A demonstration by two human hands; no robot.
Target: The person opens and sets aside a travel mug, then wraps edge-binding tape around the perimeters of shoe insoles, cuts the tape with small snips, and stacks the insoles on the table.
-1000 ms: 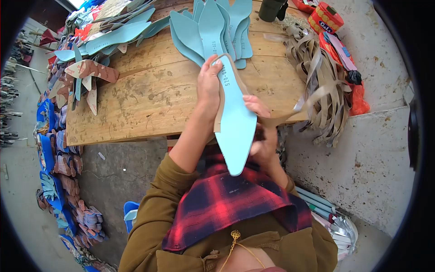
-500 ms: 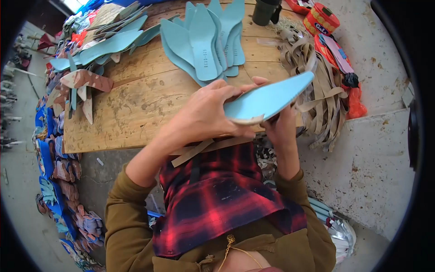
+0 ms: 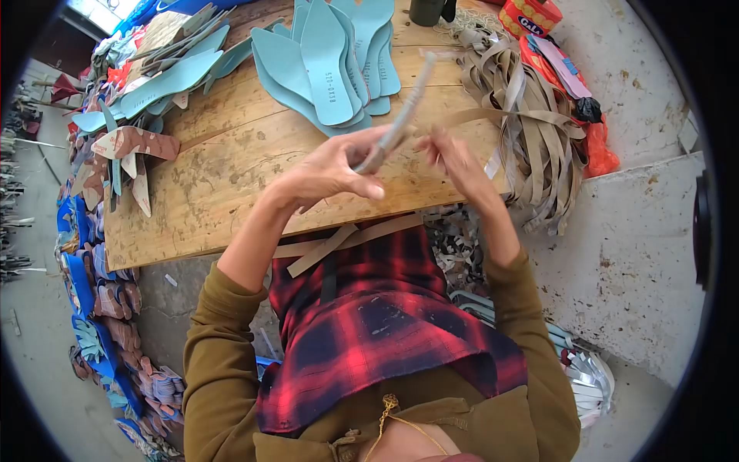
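My left hand (image 3: 339,165) grips a light blue shoe insole (image 3: 402,117), now turned edge-on with its pointed end up and away from me. Its flat face is turned out of sight, and the edge looks greyish and a little blurred. To the right, my right hand (image 3: 459,163) is apart from the insole, fingers curled together. A tan strip (image 3: 481,115) runs from those fingers to the strip bundle; the exact grip is blurred. Beyond my hands lies a fanned stack of light blue insoles (image 3: 329,73) with printed marks.
A tangled bundle of tan strips (image 3: 531,146) hangs over the table's right edge. More insoles (image 3: 165,85) and camouflage-patterned pieces (image 3: 135,144) lie at left on the wooden table (image 3: 223,181). A dark cup (image 3: 426,11) and a red tub (image 3: 530,17) stand at the back.
The insole has turned from face-up to edge-on and moved left in my left hand. My right hand has let go of it and is now at a tan strip. The view has shifted slightly.
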